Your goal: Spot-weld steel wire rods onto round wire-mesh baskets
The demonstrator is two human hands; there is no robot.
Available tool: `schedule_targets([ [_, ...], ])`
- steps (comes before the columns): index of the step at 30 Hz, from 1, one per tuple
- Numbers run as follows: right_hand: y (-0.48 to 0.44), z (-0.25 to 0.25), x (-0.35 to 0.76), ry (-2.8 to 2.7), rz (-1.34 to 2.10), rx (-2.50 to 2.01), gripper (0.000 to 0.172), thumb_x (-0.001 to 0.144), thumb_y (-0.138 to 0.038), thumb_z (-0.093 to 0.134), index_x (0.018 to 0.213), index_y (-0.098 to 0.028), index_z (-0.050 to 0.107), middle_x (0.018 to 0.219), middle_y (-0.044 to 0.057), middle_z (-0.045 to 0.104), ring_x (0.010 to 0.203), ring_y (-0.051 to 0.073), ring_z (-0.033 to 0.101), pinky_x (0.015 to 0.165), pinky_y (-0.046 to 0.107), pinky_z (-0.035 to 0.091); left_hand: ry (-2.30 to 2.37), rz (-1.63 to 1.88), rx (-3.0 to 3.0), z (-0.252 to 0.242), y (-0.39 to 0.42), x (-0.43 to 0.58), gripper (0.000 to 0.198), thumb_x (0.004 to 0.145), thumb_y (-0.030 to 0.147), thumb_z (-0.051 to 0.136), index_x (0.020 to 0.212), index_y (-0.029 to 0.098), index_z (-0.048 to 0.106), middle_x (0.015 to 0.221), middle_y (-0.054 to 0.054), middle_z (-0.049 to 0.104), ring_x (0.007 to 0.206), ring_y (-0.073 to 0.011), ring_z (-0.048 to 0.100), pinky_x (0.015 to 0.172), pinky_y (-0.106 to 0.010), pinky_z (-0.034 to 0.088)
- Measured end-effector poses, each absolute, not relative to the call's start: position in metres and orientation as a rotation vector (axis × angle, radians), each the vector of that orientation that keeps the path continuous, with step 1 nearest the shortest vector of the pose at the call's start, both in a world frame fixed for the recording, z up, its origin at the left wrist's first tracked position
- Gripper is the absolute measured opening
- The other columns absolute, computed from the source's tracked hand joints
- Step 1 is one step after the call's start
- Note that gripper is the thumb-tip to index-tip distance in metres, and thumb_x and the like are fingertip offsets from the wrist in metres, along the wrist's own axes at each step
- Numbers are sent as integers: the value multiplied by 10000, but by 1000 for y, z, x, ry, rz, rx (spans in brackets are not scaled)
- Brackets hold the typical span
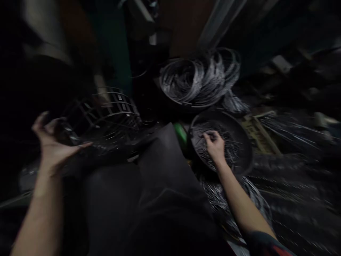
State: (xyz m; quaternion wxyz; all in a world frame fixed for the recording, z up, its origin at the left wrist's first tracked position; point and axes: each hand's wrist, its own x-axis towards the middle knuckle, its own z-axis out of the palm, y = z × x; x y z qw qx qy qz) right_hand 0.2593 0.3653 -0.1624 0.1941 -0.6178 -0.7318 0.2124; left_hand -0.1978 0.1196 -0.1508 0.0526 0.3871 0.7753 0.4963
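My left hand (53,144) grips the near rim of a dark wire cage (106,113) shaped like a half drum, thumb up and fingers under its edge. My right hand (215,146) reaches into a round black pan (243,142) filled with short thin metal wire pieces (229,149). Its fingers are pinched together on some of those pieces. My dark-trousered leg (165,185) lies between the two hands. The picture is dim and smeared by motion.
A larger round tub (186,103) behind the pan holds coils of grey wire (199,76). More loose wire lies on the floor at the right (293,131) and below my right arm (221,199). A green object (181,133) sits by the pan.
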Motion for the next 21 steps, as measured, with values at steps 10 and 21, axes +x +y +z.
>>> schedule_targets([
  [10, 280, -172, 180, -2027, 1348, -1229, 385, 722, -539, 671, 903, -202, 623, 729, 17, 643, 656, 163, 600, 648, 289, 501, 2409, 1392, 1486, -131, 78, -151, 1006, 465, 661, 819, 1275, 249, 387, 1319, -132, 392, 1252, -319, 421, 1043, -493, 393],
  [21, 254, -45, 48, -2650, 1840, -595, 317, 777, -471, 666, 851, -170, 733, 793, 25, 713, 746, 166, 648, 678, 254, 478, 2460, 978, 1763, -102, 73, -122, 721, 586, 522, 822, 1187, 241, 541, 1351, -153, 327, 1253, -355, 339, 1032, -544, 350],
])
